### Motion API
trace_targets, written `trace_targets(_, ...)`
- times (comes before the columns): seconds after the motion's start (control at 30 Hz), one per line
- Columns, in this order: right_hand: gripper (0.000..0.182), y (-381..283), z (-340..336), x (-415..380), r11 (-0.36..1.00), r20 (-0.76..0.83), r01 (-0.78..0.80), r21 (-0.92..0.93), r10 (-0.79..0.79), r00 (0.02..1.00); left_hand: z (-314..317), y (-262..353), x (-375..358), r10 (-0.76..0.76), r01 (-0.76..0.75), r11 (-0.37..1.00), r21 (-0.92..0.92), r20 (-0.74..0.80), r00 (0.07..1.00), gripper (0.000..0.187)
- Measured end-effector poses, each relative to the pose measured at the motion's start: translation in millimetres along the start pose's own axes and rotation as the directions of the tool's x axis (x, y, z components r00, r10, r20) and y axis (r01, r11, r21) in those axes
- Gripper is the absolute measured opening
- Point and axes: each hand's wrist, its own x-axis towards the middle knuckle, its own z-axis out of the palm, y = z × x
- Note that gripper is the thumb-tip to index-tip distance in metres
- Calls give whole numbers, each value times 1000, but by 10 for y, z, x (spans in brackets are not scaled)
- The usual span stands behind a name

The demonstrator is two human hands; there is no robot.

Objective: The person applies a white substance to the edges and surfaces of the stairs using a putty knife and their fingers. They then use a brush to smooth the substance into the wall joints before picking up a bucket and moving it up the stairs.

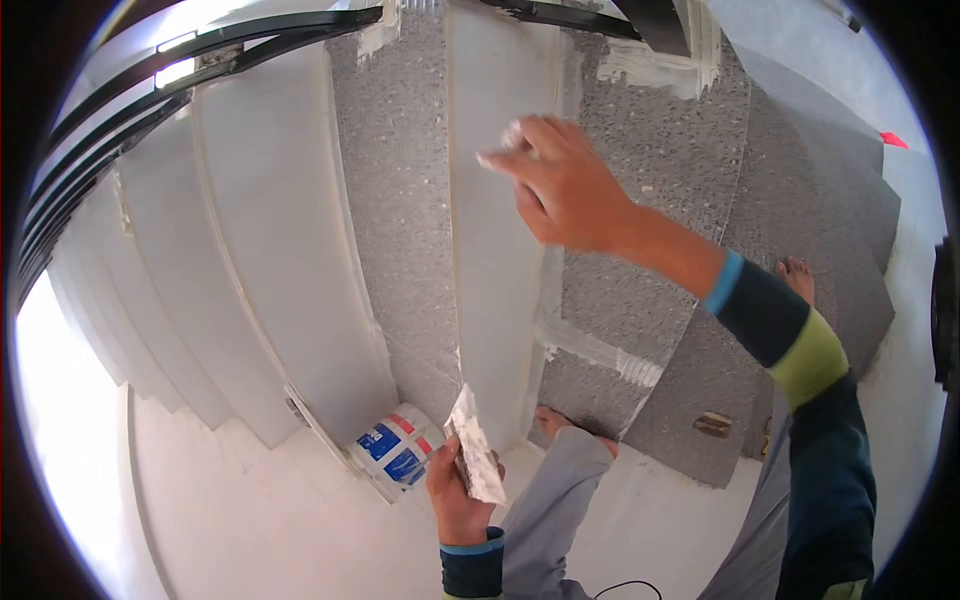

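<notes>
My left hand (pixel 460 495), low in the middle, is closed around a flat piece (pixel 477 450) thickly coated in white putty. Its handle and underside are hidden. Above the stairs my right hand (pixel 565 185) is raised with the index finger stretched out, the thumb apart and the other fingers curled. White paste marks its fingertips, and no tool shows in it. Beneath it runs a pale stair riser (pixel 500 240) with a thin line along its edge. Speckled grey treads (pixel 400 200) lie on either side, with white smears (pixel 600 352) on the right one.
A white bucket with blue and red print (pixel 398 445) stands left of my left hand. Black metal railing (pixel 250 45) crosses the top left. My bare feet (pixel 797 275) are on the steps. A small brown block (pixel 712 424) lies on the lower right tread.
</notes>
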Motion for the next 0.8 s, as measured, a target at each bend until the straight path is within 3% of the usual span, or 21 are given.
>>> trace_targets(0.03, 39, -148, -121, -93, 989, 105, -68, 128, 55, 993, -5, 2, 16, 26, -22, 997, 74, -54, 998, 19)
trace_targets(0.07, 39, -290, -230, -188, 986, 109, -76, 147, 60, 992, 37, 9, 11, 29, -23, 997, 79, -75, 997, 19)
trace_targets(0.13, 40, -524, -406, -344, 865, 307, -172, 471, 22, 952, 180, 19, 45, 77, -43, 977, 211, -156, 985, 26)
trace_targets(0.23, 40, -767, -557, -557, 760, 391, -240, 605, -21, 920, 193, -16, 139, 62, -48, 978, 204, -66, 996, 30)
trace_targets(0.3, 41, -870, -651, -610, 769, 406, -236, 595, -33, 913, 189, 1, 159, 33, -20, 980, 199, -58, 998, 30)
trace_targets(0.37, 41, -905, -693, -630, 803, 413, -209, 557, -50, 909, 260, 17, 174, -26, 11, 986, 168, 88, 996, 30)
trace_targets(0.47, 42, -909, -718, -614, 844, 454, -166, 510, -100, 885, 326, 42, 200, -30, 3, 982, 190, 137, 990, 29)
trace_targets(0.77, 38, -910, -698, -495, 878, 437, -55, 475, -182, 881, 284, 67, 269, -18, -2, 973, 229, 86, 996, 33)
trace_targets(0.8, 37, -880, -669, -514, 805, 468, -146, 575, -177, 866, 284, 81, 283, -8, -20, 971, 238, 113, 994, 33)
